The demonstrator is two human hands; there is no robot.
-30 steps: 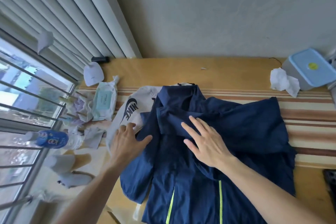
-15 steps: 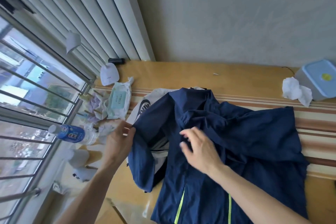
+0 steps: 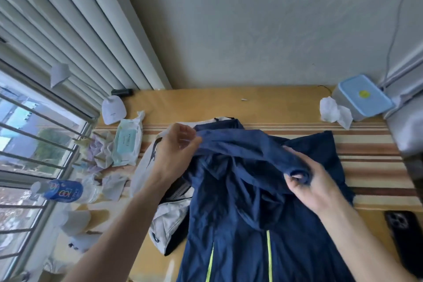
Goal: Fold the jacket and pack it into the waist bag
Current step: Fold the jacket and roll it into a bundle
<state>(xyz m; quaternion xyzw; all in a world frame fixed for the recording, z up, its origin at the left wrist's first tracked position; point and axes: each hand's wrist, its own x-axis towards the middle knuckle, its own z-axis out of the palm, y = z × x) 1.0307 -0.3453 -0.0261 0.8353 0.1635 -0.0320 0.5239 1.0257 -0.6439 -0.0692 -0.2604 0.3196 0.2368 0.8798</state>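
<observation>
A navy jacket (image 3: pixel 247 220) with neon yellow stripes lies across the wooden table, its lower part running off the bottom edge. One sleeve is stretched across the jacket's upper part. My left hand (image 3: pixel 175 151) pinches that sleeve at its left end. My right hand (image 3: pixel 311 183) grips the sleeve's cuff end on the right. A light grey waist bag (image 3: pixel 146 165) with a dark logo lies under the jacket's left side, partly hidden by the fabric and by my left forearm.
A wet-wipes pack (image 3: pixel 127 142), crumpled tissues, a water bottle (image 3: pixel 61 191) and a white device (image 3: pixel 113 109) crowd the left by the window. A blue-lidded box (image 3: pixel 364 96) and tissue (image 3: pixel 334 113) sit far right. A dark phone (image 3: pixel 402 233) lies at right. Striped mat (image 3: pixel 370 153) lies beneath.
Both hands left the flat jacket and lifted its left sleeve, pulling it rightward across the body. The waist bag beneath has become more exposed.
</observation>
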